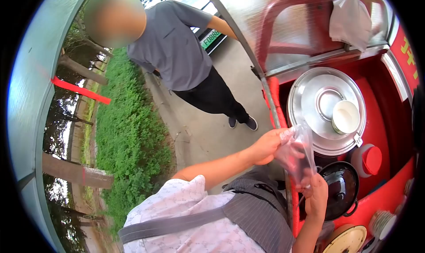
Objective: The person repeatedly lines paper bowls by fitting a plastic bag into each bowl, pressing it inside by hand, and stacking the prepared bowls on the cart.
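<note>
Head view showed, right of centre, a limp, crinkled, see-through plastic bag [297, 158] pinched in the left hand's [265, 147] and right hand's [316, 195] curled fingers.

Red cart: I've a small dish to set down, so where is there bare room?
Bare red surface shows between the silver lid and the wall at the picture's right. A narrower red strip lies between the black lid and the stacked plates. It is crowded below the silver lid, where the plastic bag, red-topped tub and black lid bunch up in view.
</note>
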Motion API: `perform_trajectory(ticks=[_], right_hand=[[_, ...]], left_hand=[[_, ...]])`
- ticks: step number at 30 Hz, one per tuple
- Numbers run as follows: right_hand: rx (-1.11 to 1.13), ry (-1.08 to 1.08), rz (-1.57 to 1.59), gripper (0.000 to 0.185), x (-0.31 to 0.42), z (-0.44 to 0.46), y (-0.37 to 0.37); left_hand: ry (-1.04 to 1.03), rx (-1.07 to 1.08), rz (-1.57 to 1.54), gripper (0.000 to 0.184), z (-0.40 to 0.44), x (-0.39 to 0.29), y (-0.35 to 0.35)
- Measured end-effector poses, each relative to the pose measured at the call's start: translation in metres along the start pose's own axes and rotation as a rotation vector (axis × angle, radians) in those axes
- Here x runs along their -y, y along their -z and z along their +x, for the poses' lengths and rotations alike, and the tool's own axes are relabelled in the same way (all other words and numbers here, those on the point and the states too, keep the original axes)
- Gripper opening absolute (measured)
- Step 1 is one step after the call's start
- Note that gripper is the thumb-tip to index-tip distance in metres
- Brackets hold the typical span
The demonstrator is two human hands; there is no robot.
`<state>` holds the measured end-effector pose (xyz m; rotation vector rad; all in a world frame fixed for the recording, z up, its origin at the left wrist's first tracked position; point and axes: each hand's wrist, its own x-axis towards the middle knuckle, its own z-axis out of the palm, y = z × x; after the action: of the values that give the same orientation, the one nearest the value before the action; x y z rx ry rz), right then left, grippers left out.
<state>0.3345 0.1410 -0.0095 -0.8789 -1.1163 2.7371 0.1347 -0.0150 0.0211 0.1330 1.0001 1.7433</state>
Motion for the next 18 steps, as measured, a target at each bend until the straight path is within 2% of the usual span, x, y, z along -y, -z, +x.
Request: perform_trajectory(ticks=[2,3,6,8,9,11,12,13,15,16,17,18], right_hand=[[0.076,0.051,-0.008,0.040,-0.009,0.000,0.001],[0.079,0.046,-0.008,0.040,-0.010,0.001,0.001],[-0.099,0.258,-0.178,0.025,-0.014,0.005,0.000],[-0.141,0.265,-0.201,0.023,-0.011,0.003,-0.001],[-0.188,0.267,-0.224,0.021,-0.010,0.001,-0.001],[-0.279,0.309,-0.335,0.020,-0.008,-0.002,-0.008],[-0.319,0.348,-0.361,0.020,-0.007,-0.002,-0.010],[-0.359,0.387,-0.386,0.020,-0.008,-0.003,-0.010],[-0.356,0.379,-0.406,0.019,-0.009,-0.005,-0.006],[-0.336,0.349,-0.446,0.021,-0.009,-0.005,-0.007],[-0.317,0.317,-0.488,0.024,-0.009,-0.007,-0.006],[-0.284,0.384,-0.491,0.021,-0.014,-0.005,-0.005]], left_hand=[[-0.004,0.037,0.021,0.046,-0.002,0.002,0.002],[-0.005,0.031,0.020,0.046,-0.003,-0.001,0.002],[0.077,0.017,0.129,0.049,-0.006,-0.006,0.004],[0.022,-0.024,-0.088,0.049,0.002,0.004,0.014],[0.024,-0.022,-0.086,0.049,-0.003,0.003,0.007],[0.041,0.088,-0.363,0.049,-0.013,-0.001,-0.014],[0.015,-0.006,-0.168,0.040,-0.011,0.014,-0.011],[0.020,-0.003,-0.165,0.040,-0.011,0.030,-0.005],[-0.084,-0.101,0.156,0.029,-0.010,0.053,-0.001],[-0.129,-0.188,0.069,0.021,-0.005,0.057,-0.007],[-0.122,-0.182,0.067,0.021,-0.003,0.058,-0.008],[-0.183,-0.218,0.133,0.021,0.000,0.060,-0.007]])
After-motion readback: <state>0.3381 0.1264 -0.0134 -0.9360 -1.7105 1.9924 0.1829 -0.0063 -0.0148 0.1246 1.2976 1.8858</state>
